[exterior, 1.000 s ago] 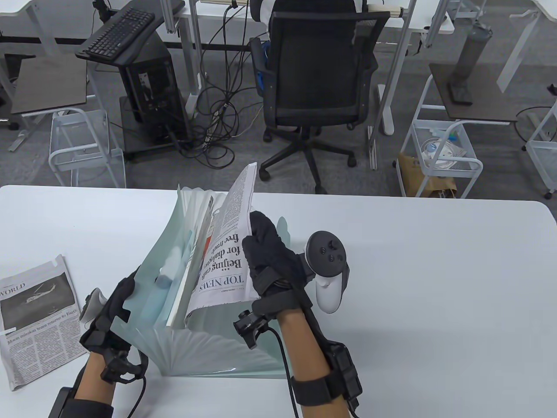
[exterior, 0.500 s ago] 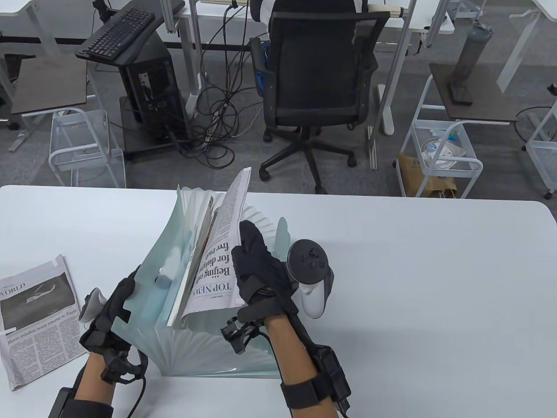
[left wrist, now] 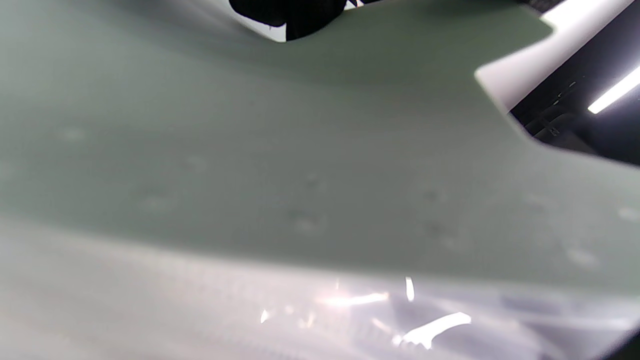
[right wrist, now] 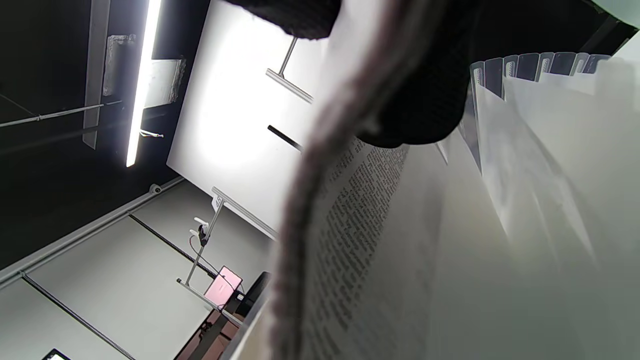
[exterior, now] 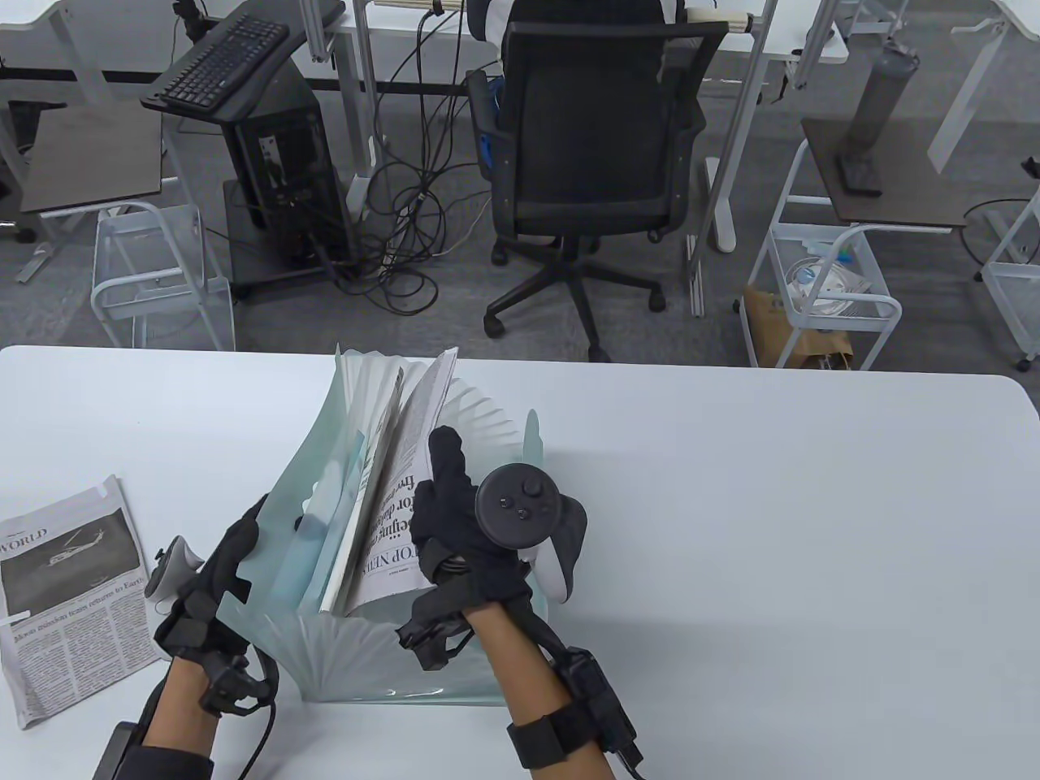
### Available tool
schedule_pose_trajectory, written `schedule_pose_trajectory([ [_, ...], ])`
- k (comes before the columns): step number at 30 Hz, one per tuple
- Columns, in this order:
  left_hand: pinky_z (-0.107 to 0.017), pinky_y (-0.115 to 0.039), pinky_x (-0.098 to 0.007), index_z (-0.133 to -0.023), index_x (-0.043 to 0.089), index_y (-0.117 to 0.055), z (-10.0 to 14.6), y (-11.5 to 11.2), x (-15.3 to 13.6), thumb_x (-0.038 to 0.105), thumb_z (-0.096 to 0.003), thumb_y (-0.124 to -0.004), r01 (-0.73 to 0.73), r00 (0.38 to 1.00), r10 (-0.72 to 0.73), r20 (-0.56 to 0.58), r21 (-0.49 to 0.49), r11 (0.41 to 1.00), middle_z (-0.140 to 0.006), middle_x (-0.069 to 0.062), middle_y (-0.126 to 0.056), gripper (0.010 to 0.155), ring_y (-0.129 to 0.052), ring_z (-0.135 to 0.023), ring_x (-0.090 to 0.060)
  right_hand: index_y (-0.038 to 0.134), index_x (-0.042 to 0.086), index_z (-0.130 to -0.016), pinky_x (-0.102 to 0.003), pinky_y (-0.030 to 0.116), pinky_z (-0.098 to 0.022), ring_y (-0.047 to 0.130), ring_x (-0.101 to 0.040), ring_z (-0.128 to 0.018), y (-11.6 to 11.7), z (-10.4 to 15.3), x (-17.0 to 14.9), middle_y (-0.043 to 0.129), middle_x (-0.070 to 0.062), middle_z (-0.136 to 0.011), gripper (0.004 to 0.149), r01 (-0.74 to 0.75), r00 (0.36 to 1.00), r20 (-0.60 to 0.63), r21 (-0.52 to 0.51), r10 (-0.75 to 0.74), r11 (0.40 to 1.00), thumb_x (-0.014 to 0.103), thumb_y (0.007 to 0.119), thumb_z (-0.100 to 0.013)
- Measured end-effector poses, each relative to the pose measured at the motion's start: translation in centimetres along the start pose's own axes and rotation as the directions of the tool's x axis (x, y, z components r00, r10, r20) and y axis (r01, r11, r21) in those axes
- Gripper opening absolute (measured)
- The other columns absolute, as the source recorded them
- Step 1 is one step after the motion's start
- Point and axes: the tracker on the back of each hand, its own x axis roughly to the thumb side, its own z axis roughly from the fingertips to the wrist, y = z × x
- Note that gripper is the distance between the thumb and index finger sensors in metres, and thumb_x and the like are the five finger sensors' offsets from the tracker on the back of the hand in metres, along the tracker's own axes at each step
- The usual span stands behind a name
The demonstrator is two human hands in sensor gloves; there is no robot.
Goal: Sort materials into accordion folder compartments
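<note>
The right hand fingers pinch the folded newspaper inside the accordion folder; the left hand fingers grip its front wall.

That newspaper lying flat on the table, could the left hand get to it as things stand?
Probably yes. The flat newspaper lies on the table just beside the left hand with nothing between them, but that hand now holds the accordion folder and would have to let go.

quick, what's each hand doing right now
Left hand: grips the accordion folder's front flap.
Right hand: holds the folded newspaper in the folder.
</note>
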Motion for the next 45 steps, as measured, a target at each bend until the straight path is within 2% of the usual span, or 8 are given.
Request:
schedule_pose_trajectory([
  [4,-0.078,-0.023,-0.068,-0.115,0.037,-0.022,0.0,-0.1,-0.1,0.063,-0.0564,-0.059,-0.007,1.0,0.007,-0.002,-0.005,1.0,-0.117,-0.001,-0.056,0.074,-0.035,-0.115,-0.028,0.025,0.001,-0.112,-0.052,0.08,-0.061,0.083,-0.054,-0.08,0.6,0.1,-0.2,0.059,-0.034,-0.103,0.059,-0.09,0.996,0.013,0.043,0.09,0.995,0.008,0.06,-0.065],
  [10,-0.078,-0.021,-0.067,-0.115,0.037,-0.021,-0.1,-0.2,-0.1,0.063,-0.0564,-0.059,0.002,1.0,-0.002,-0.006,-0.01,1.0,-0.117,-0.001,-0.055,0.074,-0.034,-0.115,-0.028,0.038,0.003,-0.115,-0.072,0.051,-0.069,0.051,-0.066,-0.095,1.8,0.5,0.5,0.045,-0.034,-0.113,0.057,-0.296,0.955,0.059,0.181,0.29,0.938,0.018,0.067,-0.068],
  [15,-0.078,-0.021,-0.067,-0.115,0.036,-0.02,-0.1,-0.2,-0.2,0.064,-0.0564,-0.059,-0.002,1.0,0.002,-0.003,-0.007,1.0,-0.116,-0.001,-0.054,0.075,-0.033,-0.115,-0.028,0.028,0.001,-0.116,-0.078,0.032,-0.07,0.026,-0.07,-0.097,2.7,1.1,0.8,0.031,-0.037,-0.116,0.064,-0.366,0.931,0.089,0.269,0.355,0.891,0.027,0.065,-0.07],
  [23,-0.078,-0.02,-0.066,-0.114,0.036,-0.019,-0.2,-0.3,-0.3,0.064,-0.0564,-0.059,0.004,1.0,-0.004,-0.004,-0.006,1.0,-0.117,0.0,-0.053,0.076,-0.033,-0.115,-0.028,0.065,-0.001,-0.103,-0.075,0.053,-0.065,0.07,-0.057,-0.082,2.4,1.1,1.2,0.078,-0.029,-0.08,0.041,-0.275,0.96,0.078,0.077,0.269,0.958,0.01,0.071,-0.064],
  [27,-0.078,-0.019,-0.066,-0.114,0.036,-0.019,-0.3,-0.3,-0.4,0.064,-0.0565,-0.058,0.0,1.0,0.0,-0.01,-0.011,1.0,-0.117,0.0,-0.053,0.076,-0.032,-0.115,-0.028,0.064,-0.001,-0.102,-0.073,0.057,-0.064,0.073,-0.055,-0.08,2.7,1.2,1.3,0.08,-0.027,-0.078,0.04,-0.357,0.933,0.036,-0.009,0.357,0.934,0.011,0.068,-0.064],
  [33,-0.078,-0.019,-0.066,-0.114,0.035,-0.018,-0.3,-0.4,-0.5,0.064,-0.0565,-0.058,-0.002,1.0,0.002,-0.011,-0.011,1.0,-0.117,0.0,-0.053,0.076,-0.032,-0.115,-0.028,0.064,0.0,-0.104,-0.075,0.052,-0.065,0.068,-0.057,-0.087,3.2,1.2,1.5,0.08,-0.029,-0.086,0.042,-0.337,0.94,0.074,0.053,0.332,0.94,0.016,0.068,-0.065],
  [40,-0.078,-0.018,-0.065,-0.114,0.035,-0.018,-0.3,-0.5,-0.5,0.064,-0.0564,-0.058,-0.012,1.0,0.012,-0.008,-0.01,1.0,-0.117,0.0,-0.053,0.076,-0.032,-0.115,-0.028,0.034,-0.003,-0.116,-0.081,0.023,-0.066,0.02,-0.071,-0.096,4.6,1.8,1.2,0.035,-0.04,-0.114,0.064,-0.227,0.974,0.106,0.382,0.202,0.896,0.033,0.061,-0.071],
  [45,-0.078,-0.018,-0.065,-0.114,0.035,-0.017,-0.3,-0.5,-0.6,0.065,-0.0564,-0.058,-0.018,1.0,0.018,-0.007,-0.008,1.0,-0.117,0.0,-0.053,0.077,-0.032,-0.115,-0.027,0.018,-0.004,-0.114,-0.08,0.016,-0.065,0.007,-0.068,-0.096,5.5,2.5,1.2,0.017,-0.037,-0.117,0.073,-0.354,0.935,0.16,0.439,0.316,0.826,0.038,0.059,-0.071],
])
